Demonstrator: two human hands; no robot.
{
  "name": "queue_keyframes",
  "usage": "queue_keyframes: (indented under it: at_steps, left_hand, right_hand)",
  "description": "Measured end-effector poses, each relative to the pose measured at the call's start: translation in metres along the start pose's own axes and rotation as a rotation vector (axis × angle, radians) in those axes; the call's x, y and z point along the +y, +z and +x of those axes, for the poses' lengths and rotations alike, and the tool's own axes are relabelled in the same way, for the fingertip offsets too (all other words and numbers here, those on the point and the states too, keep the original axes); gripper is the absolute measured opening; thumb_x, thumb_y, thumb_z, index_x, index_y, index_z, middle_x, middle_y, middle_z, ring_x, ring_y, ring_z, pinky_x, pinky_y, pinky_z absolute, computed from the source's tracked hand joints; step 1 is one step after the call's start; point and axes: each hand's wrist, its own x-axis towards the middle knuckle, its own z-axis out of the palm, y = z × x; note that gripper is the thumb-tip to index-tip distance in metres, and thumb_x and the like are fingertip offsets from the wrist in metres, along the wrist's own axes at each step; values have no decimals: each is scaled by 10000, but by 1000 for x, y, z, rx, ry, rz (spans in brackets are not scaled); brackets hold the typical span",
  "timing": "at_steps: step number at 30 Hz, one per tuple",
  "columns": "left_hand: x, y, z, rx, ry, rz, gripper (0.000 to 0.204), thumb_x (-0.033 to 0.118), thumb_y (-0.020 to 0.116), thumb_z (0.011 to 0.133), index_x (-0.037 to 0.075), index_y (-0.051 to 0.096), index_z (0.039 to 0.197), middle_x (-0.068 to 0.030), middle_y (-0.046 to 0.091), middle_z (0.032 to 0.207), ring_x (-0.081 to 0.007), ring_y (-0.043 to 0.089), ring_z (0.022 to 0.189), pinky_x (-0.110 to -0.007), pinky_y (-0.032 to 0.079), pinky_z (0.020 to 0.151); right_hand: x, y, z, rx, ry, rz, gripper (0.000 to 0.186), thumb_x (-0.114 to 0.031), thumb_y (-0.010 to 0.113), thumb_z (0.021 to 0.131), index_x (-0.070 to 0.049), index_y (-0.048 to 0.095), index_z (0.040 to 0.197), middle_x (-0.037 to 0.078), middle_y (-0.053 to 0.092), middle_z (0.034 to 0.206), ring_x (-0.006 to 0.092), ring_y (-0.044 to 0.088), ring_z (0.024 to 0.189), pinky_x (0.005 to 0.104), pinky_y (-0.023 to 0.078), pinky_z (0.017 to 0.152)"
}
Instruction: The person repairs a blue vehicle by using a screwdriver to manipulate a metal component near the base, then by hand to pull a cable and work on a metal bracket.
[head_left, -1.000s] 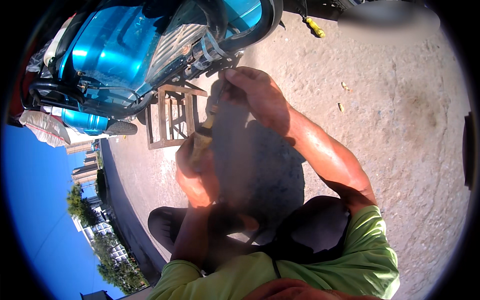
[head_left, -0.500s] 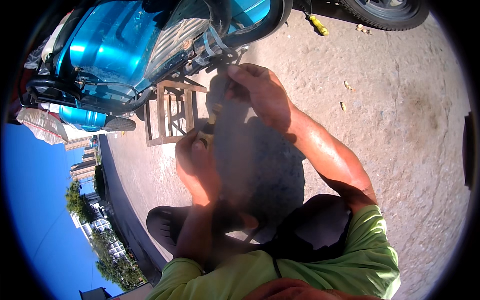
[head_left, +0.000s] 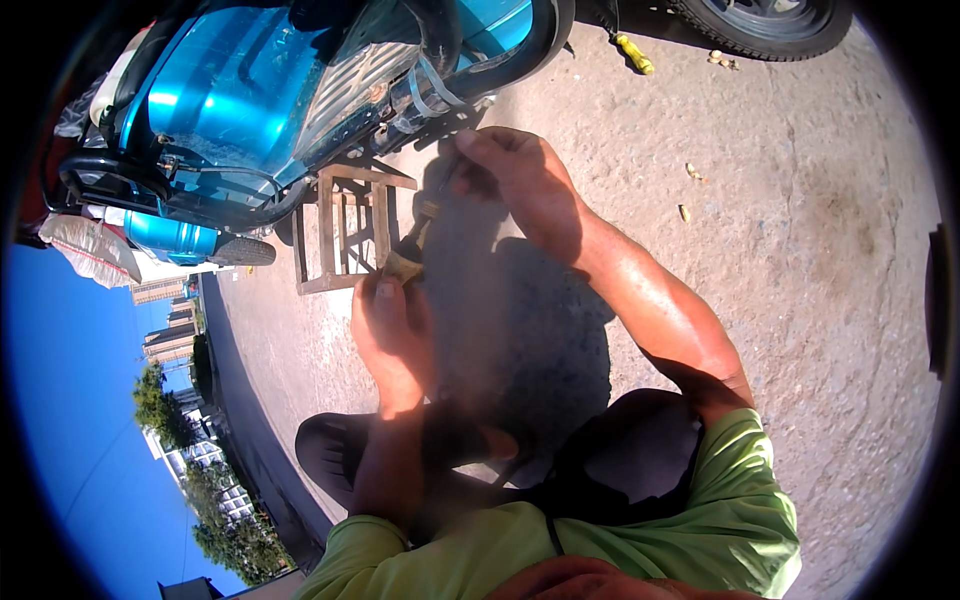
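My left hand [head_left: 393,330] is closed round the handle of a yellow-handled tool [head_left: 408,262], which tilts up toward the vehicle's underside, partly in shadow. My right hand [head_left: 525,190] has its fingers curled and pinched at the thin upper part of the tool, just below a dark tubular frame [head_left: 410,108] wrapped with pale bands. That frame edges a blue vehicle body [head_left: 220,80]. What exactly my right fingertips touch is hard to make out. Behind my hands stands a rusty square metal stand [head_left: 330,230], under the vehicle's edge.
A yellow-handled tool [head_left: 635,55] lies on the concrete ground [head_left: 780,250] beside a tyre [head_left: 775,45], with several small pale pieces [head_left: 722,60] nearby. A pale sack [head_left: 90,247] rests at the vehicle's left. A road, trees [head_left: 160,400] and buildings are beyond.
My right hand has shifted slightly up and right since a second ago. My left hand keeps its grip, with only small movements of the thumb and tool.
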Motion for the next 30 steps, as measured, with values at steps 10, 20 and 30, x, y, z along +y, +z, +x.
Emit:
queue_keyframes:
  at_steps: [10,20,30]
  left_hand:
    - [-3,15,-3,83,169,41,360,306,583,992,3,504,1171,-67,566,741,-80,446,520,-233,366,472]
    - [10,-4,8,-62,-341,-399,255,305,571,1010,54,551,1050,-45,560,745,-75,412,482,-236,348,450]
    - [7,-6,20,-90,-334,-337,321,368,556,1011,51,600,1046,-13,590,705,-54,447,458,-197,333,396]
  right_hand:
    - [-1,2,-1,4,5,3,315,-299,561,1005,-6,665,1053,42,663,841,113,620,774,263,497,780]
    - [6,0,9,-33,-12,77,297,-281,564,1007,-4,663,1045,38,657,848,117,616,760,262,510,782]
    - [3,-3,6,2,7,53,295,-295,566,1006,-17,654,1055,29,649,855,117,617,761,266,520,772]
